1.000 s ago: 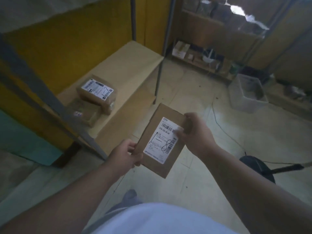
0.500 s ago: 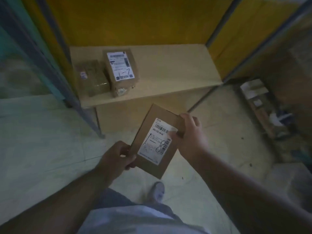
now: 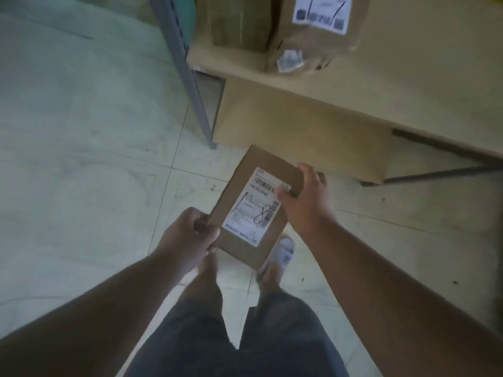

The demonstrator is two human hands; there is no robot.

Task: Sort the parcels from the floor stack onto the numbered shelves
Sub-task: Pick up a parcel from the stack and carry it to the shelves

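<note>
I hold a flat brown cardboard parcel (image 3: 245, 191) in front of me, above the floor. Its white label (image 3: 251, 210) bears a barcode and a handwritten 8. My left hand (image 3: 187, 238) grips the parcel's near left corner. My right hand (image 3: 304, 200) grips its right edge, thumb on the label. Ahead lies a low wooden shelf (image 3: 408, 77). On its left end sit two parcels: a labelled one marked 7 (image 3: 313, 36) and a plain brown one (image 3: 236, 23) beside it.
A grey metal rack post (image 3: 187, 77) slants down to the floor left of the shelf. Pale floor tiles (image 3: 81, 159) spread to the left and below. My legs and a sandalled foot (image 3: 283, 251) are under the parcel.
The view has tilted down and drawn nearer to the shelf; its two parcels now sit at the top edge. Both hands keep the same grip on the parcel marked 8.
</note>
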